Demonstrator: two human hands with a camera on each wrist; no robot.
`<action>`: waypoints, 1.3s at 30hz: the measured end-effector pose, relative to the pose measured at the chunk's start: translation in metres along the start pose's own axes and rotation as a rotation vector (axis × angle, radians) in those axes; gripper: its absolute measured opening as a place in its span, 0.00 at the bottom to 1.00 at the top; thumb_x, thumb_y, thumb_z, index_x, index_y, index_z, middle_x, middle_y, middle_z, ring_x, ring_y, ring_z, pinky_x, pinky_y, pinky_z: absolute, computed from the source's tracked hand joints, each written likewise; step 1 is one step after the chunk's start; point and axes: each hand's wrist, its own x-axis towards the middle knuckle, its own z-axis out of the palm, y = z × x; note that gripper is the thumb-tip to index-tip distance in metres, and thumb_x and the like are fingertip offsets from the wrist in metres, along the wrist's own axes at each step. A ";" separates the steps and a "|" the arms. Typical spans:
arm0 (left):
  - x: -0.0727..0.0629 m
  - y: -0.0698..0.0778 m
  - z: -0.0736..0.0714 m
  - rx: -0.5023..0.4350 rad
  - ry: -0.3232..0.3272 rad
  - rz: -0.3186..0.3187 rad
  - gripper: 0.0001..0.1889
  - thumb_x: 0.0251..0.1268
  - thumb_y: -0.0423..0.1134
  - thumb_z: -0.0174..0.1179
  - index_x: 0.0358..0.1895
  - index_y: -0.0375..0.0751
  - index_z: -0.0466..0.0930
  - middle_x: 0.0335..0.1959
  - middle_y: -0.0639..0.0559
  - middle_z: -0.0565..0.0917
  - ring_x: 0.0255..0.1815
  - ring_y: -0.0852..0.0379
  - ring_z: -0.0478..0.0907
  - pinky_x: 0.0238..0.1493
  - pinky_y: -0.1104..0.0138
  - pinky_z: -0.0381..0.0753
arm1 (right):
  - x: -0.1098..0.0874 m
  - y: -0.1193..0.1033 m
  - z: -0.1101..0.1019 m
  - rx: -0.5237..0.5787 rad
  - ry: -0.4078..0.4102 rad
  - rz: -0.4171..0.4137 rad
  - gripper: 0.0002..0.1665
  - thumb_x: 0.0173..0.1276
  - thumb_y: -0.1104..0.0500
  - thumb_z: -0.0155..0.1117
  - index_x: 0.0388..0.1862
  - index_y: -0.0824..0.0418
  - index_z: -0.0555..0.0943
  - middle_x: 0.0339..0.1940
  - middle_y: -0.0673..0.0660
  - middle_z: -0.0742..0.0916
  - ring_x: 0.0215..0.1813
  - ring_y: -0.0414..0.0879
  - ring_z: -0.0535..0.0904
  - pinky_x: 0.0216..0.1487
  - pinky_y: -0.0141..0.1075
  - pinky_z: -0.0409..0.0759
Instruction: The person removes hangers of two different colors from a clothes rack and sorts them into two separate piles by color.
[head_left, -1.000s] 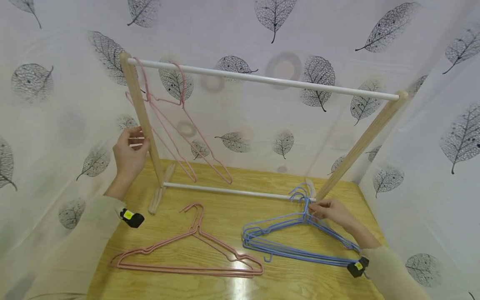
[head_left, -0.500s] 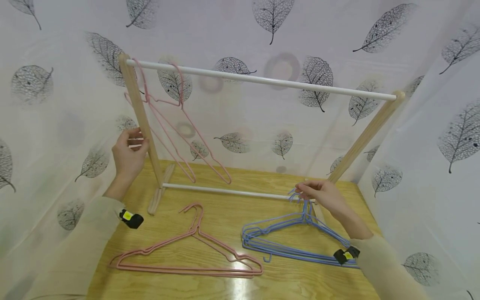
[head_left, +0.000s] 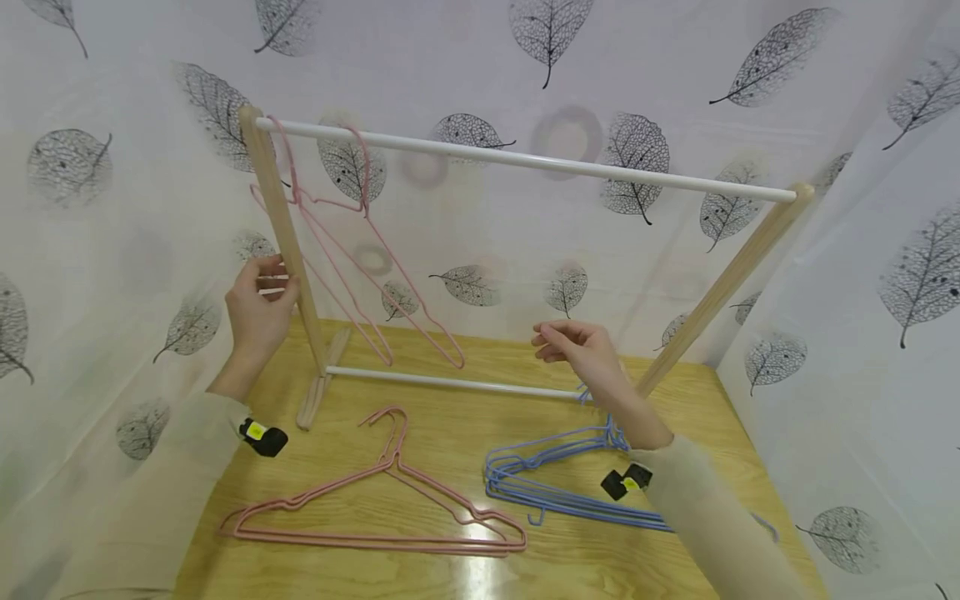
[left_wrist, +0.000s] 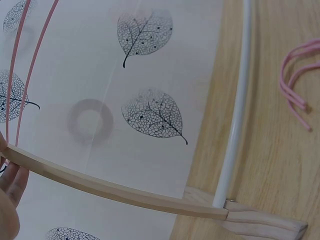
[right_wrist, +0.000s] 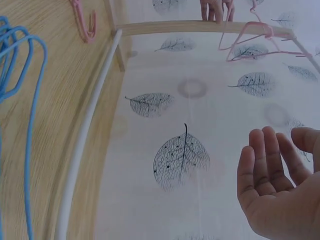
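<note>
My left hand (head_left: 258, 304) grips the left wooden post (head_left: 276, 196) of a small clothes rack, fingers and thumb on either side of it. The same post (left_wrist: 110, 187) crosses the left wrist view. My right hand (head_left: 588, 354) is raised before the rack, above the lower white rail (head_left: 450, 383), with relaxed, slightly bent fingers and nothing in them. In the right wrist view the palm of the right hand (right_wrist: 275, 200) shows bare. Blue hangers (head_left: 577, 510) lie stacked on the table beneath the right forearm, which hides part of them.
Two pink hangers (head_left: 367, 204) hang at the left end of the white top rod (head_left: 525, 159). More pink hangers (head_left: 375, 542) lie on the wooden table (head_left: 420, 579) at front left. The right post (head_left: 723, 287) leans outward. A leaf-patterned sheet (head_left: 480, 233) surrounds the table.
My right hand has left the blue hangers' hooks and moved up and to the left. The left hand stays on the post, and the hangers look unmoved.
</note>
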 end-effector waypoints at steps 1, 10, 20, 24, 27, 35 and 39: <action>0.000 0.000 0.000 -0.002 0.000 -0.001 0.16 0.74 0.33 0.62 0.60 0.30 0.81 0.49 0.41 0.85 0.37 0.84 0.74 0.40 0.90 0.75 | 0.003 -0.003 0.005 0.022 0.002 -0.007 0.15 0.82 0.55 0.62 0.55 0.63 0.87 0.38 0.43 0.92 0.39 0.38 0.89 0.47 0.32 0.91; 0.001 0.001 0.000 -0.009 -0.002 -0.005 0.16 0.74 0.33 0.63 0.61 0.32 0.82 0.46 0.50 0.84 0.38 0.83 0.75 0.40 0.91 0.75 | 0.026 -0.026 0.050 0.127 0.019 -0.061 0.20 0.81 0.60 0.61 0.58 0.77 0.82 0.33 0.42 0.92 0.34 0.37 0.89 0.44 0.30 0.91; 0.000 0.002 -0.002 -0.010 -0.009 -0.012 0.16 0.73 0.32 0.63 0.60 0.30 0.81 0.42 0.68 0.78 0.37 0.83 0.75 0.40 0.91 0.77 | 0.051 -0.053 0.091 0.154 0.015 -0.124 0.19 0.80 0.60 0.63 0.59 0.75 0.82 0.31 0.40 0.91 0.32 0.37 0.88 0.43 0.31 0.91; 0.000 0.002 -0.002 -0.017 -0.009 -0.015 0.17 0.72 0.34 0.65 0.59 0.31 0.82 0.42 0.66 0.79 0.36 0.82 0.75 0.39 0.91 0.77 | 0.061 -0.063 0.105 0.142 0.007 -0.158 0.20 0.80 0.60 0.64 0.60 0.75 0.82 0.32 0.40 0.91 0.32 0.36 0.88 0.43 0.34 0.92; 0.000 0.001 -0.002 -0.013 -0.007 -0.014 0.17 0.72 0.34 0.66 0.60 0.31 0.82 0.42 0.65 0.79 0.36 0.83 0.75 0.39 0.92 0.76 | 0.067 -0.069 0.114 0.129 -0.007 -0.202 0.18 0.79 0.61 0.64 0.59 0.74 0.83 0.32 0.40 0.90 0.32 0.36 0.88 0.42 0.33 0.91; 0.000 -0.001 -0.001 -0.004 -0.006 0.007 0.17 0.72 0.34 0.66 0.60 0.31 0.82 0.46 0.52 0.83 0.37 0.83 0.74 0.40 0.92 0.75 | 0.082 -0.082 0.136 0.151 0.021 -0.210 0.17 0.78 0.62 0.65 0.56 0.74 0.85 0.33 0.47 0.90 0.30 0.36 0.87 0.37 0.26 0.88; -0.001 0.000 -0.001 -0.006 -0.004 0.005 0.17 0.72 0.34 0.67 0.60 0.32 0.82 0.46 0.51 0.83 0.37 0.83 0.75 0.40 0.92 0.75 | 0.090 -0.090 0.145 0.140 0.041 -0.207 0.17 0.78 0.62 0.65 0.57 0.73 0.85 0.39 0.61 0.91 0.31 0.36 0.86 0.37 0.26 0.88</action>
